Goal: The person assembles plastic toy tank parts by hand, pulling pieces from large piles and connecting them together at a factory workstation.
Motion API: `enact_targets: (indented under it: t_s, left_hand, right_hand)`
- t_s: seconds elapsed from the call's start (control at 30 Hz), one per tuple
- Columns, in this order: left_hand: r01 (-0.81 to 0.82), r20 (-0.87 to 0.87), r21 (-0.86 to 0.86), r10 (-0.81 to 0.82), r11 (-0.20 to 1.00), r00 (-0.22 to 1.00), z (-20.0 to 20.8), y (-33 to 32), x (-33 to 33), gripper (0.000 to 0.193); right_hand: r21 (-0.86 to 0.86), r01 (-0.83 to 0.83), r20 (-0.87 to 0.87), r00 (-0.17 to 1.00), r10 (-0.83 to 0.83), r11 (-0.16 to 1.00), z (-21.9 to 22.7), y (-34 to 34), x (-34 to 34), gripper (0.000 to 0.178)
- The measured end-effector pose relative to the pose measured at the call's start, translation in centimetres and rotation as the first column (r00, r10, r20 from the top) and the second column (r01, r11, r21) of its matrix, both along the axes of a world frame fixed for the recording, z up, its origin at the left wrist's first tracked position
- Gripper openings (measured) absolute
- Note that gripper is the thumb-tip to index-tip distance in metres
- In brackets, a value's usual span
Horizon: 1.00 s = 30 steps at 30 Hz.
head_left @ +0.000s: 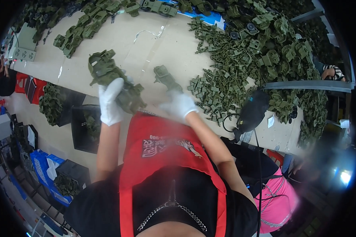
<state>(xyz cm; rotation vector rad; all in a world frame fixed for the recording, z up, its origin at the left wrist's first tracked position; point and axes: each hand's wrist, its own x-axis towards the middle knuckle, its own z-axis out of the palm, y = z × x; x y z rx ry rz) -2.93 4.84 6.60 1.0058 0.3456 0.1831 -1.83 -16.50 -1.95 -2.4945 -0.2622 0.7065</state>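
Note:
My left hand [110, 101], in a white glove, is closed around an olive-green plastic toy vehicle body [103, 68]. The body is tilted above the near edge of the table, and its lower end is blurred. My right hand [180, 105], also gloved in white, is closed on the near end of a smaller, elongated olive-green plastic part [165, 76]. Motion smears the fingers of that hand. The two pieces are apart from each other.
A large heap of small green parts [213, 93] covers the table's right side, with vehicle bodies [271, 57] piled behind it. More bodies [83, 31] stand in a row at the far left. A black tool [252, 110] with a cable hangs at right. Black crates [85, 128] stand left.

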Motion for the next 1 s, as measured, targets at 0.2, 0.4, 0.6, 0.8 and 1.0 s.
enact_targets:
  t_s: [0.2, 0.4, 0.6, 0.8, 1.0]
  left_hand:
    - [0.054, -0.172, -0.034, -0.059, 0.998, 0.983, -3.1, 1.1, -1.8, 0.036]
    - [0.057, -0.164, -0.036, -0.062, 0.998, 0.984, -2.8, -0.2, -2.1, 0.040]
    - [0.225, -0.168, -0.329, -0.292, 0.917, 0.942, -4.3, -1.1, -2.7, 0.070]
    - [0.254, -0.087, -0.108, -0.264, 0.961, 0.961, -3.5, -1.9, -1.8, 0.100]
    - [0.342, -0.025, 0.093, -0.342, 0.935, 0.940, -4.5, -3.3, -1.3, 0.112]
  right_hand:
    - [-0.223, -0.063, -0.091, 0.995, 0.044, 0.973, -8.2, 0.4, -1.6, 0.037]
    - [-0.256, 0.420, 0.205, 0.904, -0.376, 0.871, -3.2, -8.1, 3.7, 0.030]
    - [0.003, 0.103, 0.280, 0.955, -0.099, 0.995, -4.4, -0.4, 7.2, 0.035]
    - [0.484, 0.334, 0.014, 0.921, -0.389, 0.808, -3.5, -1.1, 8.4, 0.038]
    - [0.448, -0.086, 0.645, 0.720, -0.255, 0.890, 13.7, 1.2, 1.7, 0.027]
